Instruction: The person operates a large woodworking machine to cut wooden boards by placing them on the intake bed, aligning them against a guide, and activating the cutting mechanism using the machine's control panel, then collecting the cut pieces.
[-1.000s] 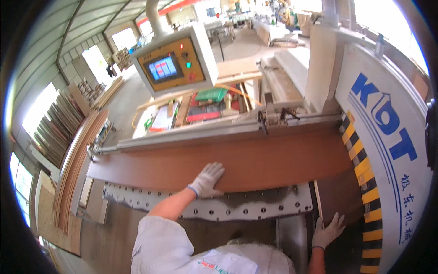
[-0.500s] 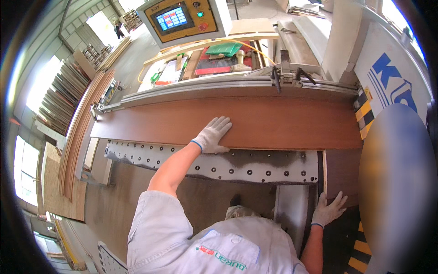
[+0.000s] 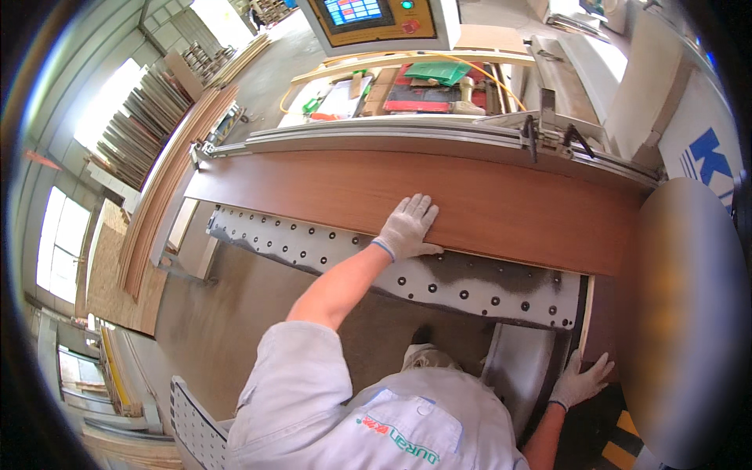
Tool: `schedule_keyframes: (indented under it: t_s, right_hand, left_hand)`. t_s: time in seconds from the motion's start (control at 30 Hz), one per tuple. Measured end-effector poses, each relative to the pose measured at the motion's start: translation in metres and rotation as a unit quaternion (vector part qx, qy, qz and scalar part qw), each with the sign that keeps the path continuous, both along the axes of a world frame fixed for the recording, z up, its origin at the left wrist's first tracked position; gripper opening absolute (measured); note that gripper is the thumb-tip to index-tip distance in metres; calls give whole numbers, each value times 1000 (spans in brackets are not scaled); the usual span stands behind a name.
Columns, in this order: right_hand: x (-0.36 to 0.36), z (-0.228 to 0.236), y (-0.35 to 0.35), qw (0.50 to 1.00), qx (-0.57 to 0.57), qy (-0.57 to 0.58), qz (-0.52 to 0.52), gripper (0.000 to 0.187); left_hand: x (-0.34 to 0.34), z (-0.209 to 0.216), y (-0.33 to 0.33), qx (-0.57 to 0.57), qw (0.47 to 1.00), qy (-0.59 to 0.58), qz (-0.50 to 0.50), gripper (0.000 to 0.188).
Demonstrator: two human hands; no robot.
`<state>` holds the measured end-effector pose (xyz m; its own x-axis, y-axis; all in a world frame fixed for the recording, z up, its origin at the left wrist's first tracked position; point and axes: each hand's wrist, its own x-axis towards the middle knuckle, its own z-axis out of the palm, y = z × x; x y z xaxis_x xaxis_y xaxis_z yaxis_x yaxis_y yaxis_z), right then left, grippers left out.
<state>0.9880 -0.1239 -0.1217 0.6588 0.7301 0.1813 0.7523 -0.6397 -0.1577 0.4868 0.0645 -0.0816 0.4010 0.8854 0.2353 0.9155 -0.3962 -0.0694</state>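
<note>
A long reddish-brown board (image 3: 501, 196) lies across the machine's bed, its far edge along a metal fence (image 3: 376, 133). My left hand (image 3: 407, 229), in a white glove, is open and flat on the board near its front edge, thumb stretched to the right. A darker brown panel (image 3: 601, 325) runs toward me from the board's right end. At this panel's near end is my gloved right hand (image 3: 580, 384), thumb and fingers spread, touching its edge. The underside of that hand's contact is hidden.
A grey perforated support beam (image 3: 439, 290) runs below the board. On the right, a blurred rounded shape (image 3: 689, 313) hides part of the machine. Behind the fence stand a control panel (image 3: 376, 23) and a cluttered table with a green sheet (image 3: 439, 73). Stacked boards (image 3: 168, 192) stand left.
The whole view has shifted, so the scene sits farther right and tilts slightly. Both hands keep their places on the board and the darker panel.
</note>
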Motion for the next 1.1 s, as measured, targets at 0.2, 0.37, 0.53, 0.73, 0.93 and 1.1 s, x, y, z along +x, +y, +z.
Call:
schedule_keyframes:
  t_s: [0.2,0.37,0.53,0.73,0.93,1.1]
  right_hand:
    - [-1,-5,-6,1000,-13,-28,0,78]
    - [-8,37,-2,997,-22,66,-20,76]
    - [-12,2,7,992,73,62,78,80]
    - [3,-8,-8,993,98,49,52,82]
    - [-14,0,-6,994,84,1,72,81]
    - [-2,7,-23,998,57,-8,40,76]
  left_hand:
    - [-10,4,-7,-11,998,-53,-15,97]
    - [17,28,16,-82,995,-57,-31,94]
    - [-17,23,-24,-11,996,-89,15,95]
    - [-3,6,-6,12,998,-66,-12,95]
    - [-28,13,-29,-14,997,-69,17,96]
    - [3,42,-10,-55,996,-62,-25,91]
